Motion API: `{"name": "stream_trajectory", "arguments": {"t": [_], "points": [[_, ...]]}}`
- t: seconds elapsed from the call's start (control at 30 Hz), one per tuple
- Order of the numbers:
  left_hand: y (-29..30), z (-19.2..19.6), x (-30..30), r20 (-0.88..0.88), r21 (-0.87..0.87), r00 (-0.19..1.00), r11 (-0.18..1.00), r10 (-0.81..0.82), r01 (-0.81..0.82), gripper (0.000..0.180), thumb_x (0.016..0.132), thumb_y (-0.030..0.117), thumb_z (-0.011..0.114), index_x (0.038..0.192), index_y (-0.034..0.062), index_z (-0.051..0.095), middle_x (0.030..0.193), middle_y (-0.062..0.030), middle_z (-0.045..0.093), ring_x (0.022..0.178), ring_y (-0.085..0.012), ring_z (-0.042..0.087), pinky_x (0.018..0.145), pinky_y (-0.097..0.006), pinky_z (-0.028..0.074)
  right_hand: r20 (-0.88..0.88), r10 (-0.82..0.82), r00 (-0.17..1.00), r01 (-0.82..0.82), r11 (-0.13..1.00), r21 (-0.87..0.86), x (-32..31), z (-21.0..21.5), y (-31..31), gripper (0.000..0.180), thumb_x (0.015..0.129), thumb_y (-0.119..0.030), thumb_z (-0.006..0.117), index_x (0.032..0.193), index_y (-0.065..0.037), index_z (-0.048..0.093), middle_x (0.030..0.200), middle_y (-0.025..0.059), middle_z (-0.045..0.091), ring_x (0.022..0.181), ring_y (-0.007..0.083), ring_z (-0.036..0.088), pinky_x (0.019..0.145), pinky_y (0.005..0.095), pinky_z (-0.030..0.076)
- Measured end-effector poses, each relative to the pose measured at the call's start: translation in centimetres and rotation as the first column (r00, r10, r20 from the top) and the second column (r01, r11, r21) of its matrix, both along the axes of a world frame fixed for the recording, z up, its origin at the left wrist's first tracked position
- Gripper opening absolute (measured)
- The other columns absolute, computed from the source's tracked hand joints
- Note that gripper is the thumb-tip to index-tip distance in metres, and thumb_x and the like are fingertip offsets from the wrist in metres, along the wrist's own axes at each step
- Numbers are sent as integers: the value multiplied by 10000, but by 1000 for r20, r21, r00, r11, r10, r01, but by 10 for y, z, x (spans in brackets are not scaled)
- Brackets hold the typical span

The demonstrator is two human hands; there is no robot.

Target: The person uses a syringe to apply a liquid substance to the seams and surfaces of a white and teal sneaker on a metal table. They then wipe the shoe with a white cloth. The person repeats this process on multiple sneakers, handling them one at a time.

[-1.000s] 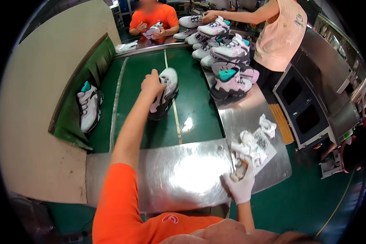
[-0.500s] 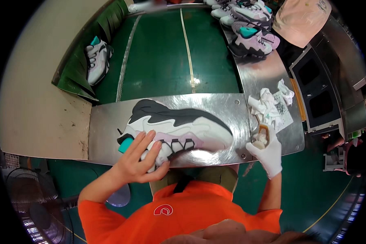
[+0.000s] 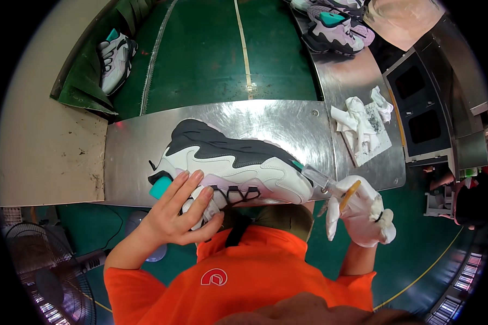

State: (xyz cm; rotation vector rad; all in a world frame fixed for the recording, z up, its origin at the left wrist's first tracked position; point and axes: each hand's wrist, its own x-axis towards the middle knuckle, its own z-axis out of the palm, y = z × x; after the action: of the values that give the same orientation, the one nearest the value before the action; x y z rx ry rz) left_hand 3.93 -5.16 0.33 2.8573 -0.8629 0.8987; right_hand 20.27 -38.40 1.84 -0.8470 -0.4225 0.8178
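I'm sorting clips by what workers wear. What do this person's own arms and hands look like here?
The left hand is bare, with no glove, ring or watch showing. The right hand wears a white fabric glove, a dark spot near its cuff. Both forearms are uncovered; short orange sleeves end above the elbows, part of an orange shirt with a small white emblem on the chest.

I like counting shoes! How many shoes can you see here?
4, maybe more hidden. One big shoe is held in the left hand, one white shoe sits far left on the green belt, and two shoes lie at the top edge.
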Motion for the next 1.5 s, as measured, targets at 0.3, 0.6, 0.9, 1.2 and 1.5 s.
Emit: {"name": "stream_trajectory", "arguments": {"t": [0.3, 0.6, 0.9, 1.2, 1.5], "points": [[-2, 3, 4, -4, 33, 1000, 999, 22, -21, 320, 745, 151, 732, 1027, 236, 606, 1199, -143, 570, 1076, -427, 637, 893, -524, 553, -75, 74, 994, -83, 989, -123, 17, 8, 8, 1018, 516, -419, 821, 1248, 201, 479, 985, 242, 649, 762, 279, 676, 637, 326, 551], [-11, 12, 7, -73, 49, 996, 998, 44, -40, 339, 737, 129, 729, 1036, 245, 618, 1216, -183, 538, 1054, -455, 621, 794, -534, 562, -140, -84, 987, 50, 972, -228, 20, -7, -28, 976, 534, -414, 821, 1201, 212, 479, 888, 280, 632, 608, 321, 644, 549, 344, 553], [-38, 11, 4, -27, 98, 992, 987, 127, -124, 380, 742, 116, 737, 1078, 251, 622, 1198, -189, 546, 1027, -446, 626, 692, -494, 565, -184, -34, 982, 65, 983, 169, 22, -59, -44, 1000, 511, -429, 839, 1204, 197, 481, 901, 296, 638, 550, 347, 632, 513, 377, 547], [-48, 15, 5, -44, 122, 985, 979, 169, -162, 380, 744, 114, 756, 1081, 240, 633, 1126, -199, 556, 989, -441, 635, 671, -495, 562, -241, -71, 968, 167, 898, 406, 12, -84, -36, 993, 495, -412, 847, 1235, 145, 491, 960, 339, 629, 572, 375, 645, 520, 412, 557], [-47, 16, 7, -47, 104, 988, 984, 148, -143, 353, 762, 104, 752, 1070, 230, 634, 1147, -199, 551, 1003, -442, 626, 656, -485, 552, -239, -21, 971, 103, 935, 339, 6, -78, -41, 1026, 531, -368, 837, 1353, 87, 424, 962, 358, 605, 654, 378, 667, 539, 415, 579]]}}
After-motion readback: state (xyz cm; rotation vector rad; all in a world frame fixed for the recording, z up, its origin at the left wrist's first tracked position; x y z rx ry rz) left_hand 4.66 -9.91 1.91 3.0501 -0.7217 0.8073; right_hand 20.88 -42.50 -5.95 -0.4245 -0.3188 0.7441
